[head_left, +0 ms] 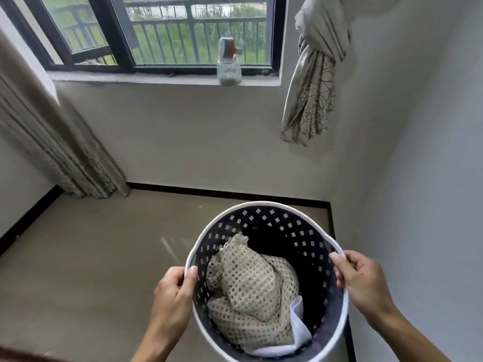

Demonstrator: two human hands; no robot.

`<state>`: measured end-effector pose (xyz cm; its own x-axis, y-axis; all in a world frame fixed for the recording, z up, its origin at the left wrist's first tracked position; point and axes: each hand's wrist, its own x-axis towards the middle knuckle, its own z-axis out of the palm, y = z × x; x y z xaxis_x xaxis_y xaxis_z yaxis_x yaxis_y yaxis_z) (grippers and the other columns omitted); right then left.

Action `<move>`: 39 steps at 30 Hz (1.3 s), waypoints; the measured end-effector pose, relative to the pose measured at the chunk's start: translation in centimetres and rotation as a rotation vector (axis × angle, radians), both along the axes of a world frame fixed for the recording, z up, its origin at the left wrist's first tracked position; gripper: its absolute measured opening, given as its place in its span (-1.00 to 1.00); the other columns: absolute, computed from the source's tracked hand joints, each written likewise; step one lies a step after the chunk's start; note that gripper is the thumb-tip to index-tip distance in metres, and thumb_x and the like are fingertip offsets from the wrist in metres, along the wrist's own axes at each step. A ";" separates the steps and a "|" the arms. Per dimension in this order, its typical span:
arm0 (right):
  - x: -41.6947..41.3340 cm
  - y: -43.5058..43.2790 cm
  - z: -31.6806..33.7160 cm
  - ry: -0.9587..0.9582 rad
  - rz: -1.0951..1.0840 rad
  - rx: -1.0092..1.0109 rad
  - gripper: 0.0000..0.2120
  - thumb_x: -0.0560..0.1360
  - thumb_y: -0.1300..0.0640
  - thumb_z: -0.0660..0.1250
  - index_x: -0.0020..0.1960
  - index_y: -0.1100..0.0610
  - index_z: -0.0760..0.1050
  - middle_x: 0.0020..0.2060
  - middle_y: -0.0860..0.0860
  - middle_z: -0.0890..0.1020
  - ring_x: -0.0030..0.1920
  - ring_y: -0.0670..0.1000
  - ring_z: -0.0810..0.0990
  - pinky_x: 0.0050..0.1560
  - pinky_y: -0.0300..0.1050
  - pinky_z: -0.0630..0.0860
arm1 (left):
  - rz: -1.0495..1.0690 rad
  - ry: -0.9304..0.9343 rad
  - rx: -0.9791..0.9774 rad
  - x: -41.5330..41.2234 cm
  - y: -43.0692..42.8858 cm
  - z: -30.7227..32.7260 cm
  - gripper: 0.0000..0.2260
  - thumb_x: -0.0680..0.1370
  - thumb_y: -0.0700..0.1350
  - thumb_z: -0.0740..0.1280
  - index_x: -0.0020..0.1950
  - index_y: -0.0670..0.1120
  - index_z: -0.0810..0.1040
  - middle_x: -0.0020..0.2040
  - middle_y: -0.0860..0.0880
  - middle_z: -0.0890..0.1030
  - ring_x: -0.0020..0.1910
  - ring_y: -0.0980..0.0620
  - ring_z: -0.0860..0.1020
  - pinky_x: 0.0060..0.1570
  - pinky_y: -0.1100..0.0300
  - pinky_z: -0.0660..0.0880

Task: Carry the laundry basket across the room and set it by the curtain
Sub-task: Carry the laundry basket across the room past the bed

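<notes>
**Laundry basket held at both sides of its rim, near the room corner**

Laundry basket (pixel 274 231): round, dark perforated wall, white rim. Held by two bare hands on opposite sides of the rim.

Left hand (pixel 173 293): fingers curled over the left edge of the rim, thumb (pixel 190 276) pressed against the inside of the wall, the rest wrapped on the outside. Closed firmly on the rim.

Right hand (pixel 362 282): clamped on the right edge, fingertips (pixel 337 257) hooked over the white rim, palm on the outside. Grasp also closed on the rim.

Inside the basket: a beige mesh cloth (pixel 251 291) bunched up, filling most of the lower half; a white fabric (pixel 298 322) tucked beside it toward the right wall.

Basket sits low in view, over the grey-brown floor (pixel 91 270), close to the right wall and the dark skirting. Whether its base touches the floor cannot be told.

Further out: a long beige curtain (pixel 57 142) hangs to the floor at far left, well apart from the basket. A knotted patterned curtain (pixel 313 82) hangs high at right, above the basket's side of the room. Between them, a window (pixel 162 30) with a jar (pixel 229 70) on the sill.
</notes>
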<state>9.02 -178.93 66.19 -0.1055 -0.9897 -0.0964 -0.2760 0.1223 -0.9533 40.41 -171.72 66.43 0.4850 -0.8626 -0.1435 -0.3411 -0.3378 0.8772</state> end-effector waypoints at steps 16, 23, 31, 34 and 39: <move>19.1 -35.6 -2.3 -0.065 0.454 0.097 -0.72 0.54 0.26 0.33 -0.36 0.15 0.53 -0.59 -0.04 0.45 -0.56 -0.13 0.37 -0.52 -0.33 0.35 | 0.479 -0.004 0.026 12.8 -22.4 -0.9 -0.65 0.35 0.21 0.29 -0.35 -0.06 0.57 -0.34 -0.11 0.58 -0.34 -0.10 0.50 -0.23 -0.04 0.47; 32.2 -46.5 -1.3 -0.019 0.736 0.081 -0.78 0.54 0.23 0.32 -0.27 0.18 0.59 -0.57 -0.07 0.51 -0.53 -0.14 0.41 -0.47 -0.28 0.41 | 0.747 0.031 0.051 18.6 -26.3 -1.2 -0.72 0.50 0.06 0.33 -0.27 -0.11 0.58 -0.23 -0.30 0.62 -0.24 -0.31 0.58 -0.13 -0.18 0.52; 49.5 -52.7 -2.2 0.039 0.903 0.075 -0.71 0.55 0.21 0.31 -0.36 0.15 0.53 -0.62 -0.09 0.48 -0.58 -0.18 0.37 -0.53 -0.37 0.36 | 0.925 0.086 0.066 31.8 -29.7 -3.8 -0.37 0.32 0.30 0.23 -0.25 -0.34 0.37 -0.40 -0.08 0.43 -0.39 0.02 0.37 -0.31 0.10 0.35; 56.0 -54.0 -0.7 0.046 0.936 0.041 -0.67 0.55 0.24 0.30 -0.40 0.12 0.49 -0.64 -0.11 0.49 -0.60 -0.20 0.38 -0.53 -0.43 0.34 | 0.973 0.077 0.047 37.4 -31.1 -2.9 -0.38 0.32 0.28 0.23 -0.27 -0.34 0.34 -0.42 -0.07 0.40 -0.40 0.03 0.34 -0.32 0.11 0.33; 65.0 -56.4 0.1 0.084 0.982 -0.005 -0.65 0.53 0.24 0.31 -0.43 0.10 0.46 -0.58 -0.03 0.47 -0.57 -0.15 0.36 -0.50 -0.35 0.32 | 1.009 0.017 0.016 45.1 -33.4 -1.1 -0.61 0.53 -0.02 0.32 -0.34 -0.25 0.31 -0.41 -0.08 0.32 -0.41 0.03 0.28 -0.36 0.14 0.23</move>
